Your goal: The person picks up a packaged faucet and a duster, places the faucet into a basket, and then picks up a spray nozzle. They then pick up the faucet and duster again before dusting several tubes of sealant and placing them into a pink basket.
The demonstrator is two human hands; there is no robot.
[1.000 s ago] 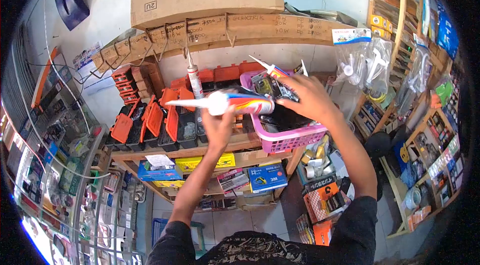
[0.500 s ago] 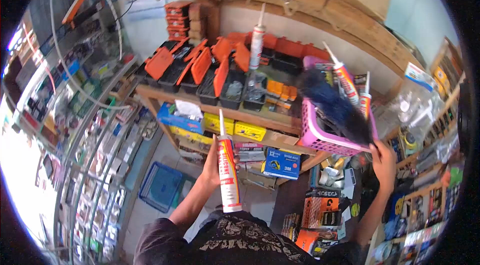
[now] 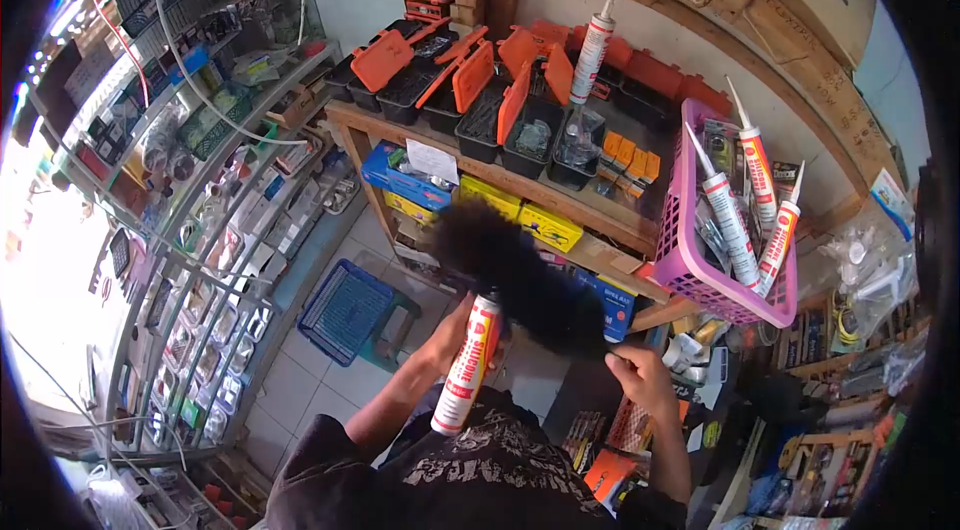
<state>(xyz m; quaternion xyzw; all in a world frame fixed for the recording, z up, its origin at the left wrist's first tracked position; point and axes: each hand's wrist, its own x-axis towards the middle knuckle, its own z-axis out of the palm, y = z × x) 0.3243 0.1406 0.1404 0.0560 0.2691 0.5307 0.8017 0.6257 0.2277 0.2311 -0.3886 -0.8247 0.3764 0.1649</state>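
My left hand is closed around a silicone sealant tube, its label facing up. A dark, fluffy duster lies across the tube's upper end and hides the nozzle. At the duster's near right end, my right hand is wrapped around its grip, which is mostly hidden. Beyond the duster, a pink basket on the bench holds several sealant tubes, nozzles up.
Along the wooden bench stand black bins with orange lids and one upright sealant tube. Below are yellow boxes. A blue crate sits at floor level, beside a glass-shelved display on the left.
The duster has moved left from the basket to the tube in my left hand. My right hand came inward with it. The view has shifted, so the bench appears further right.
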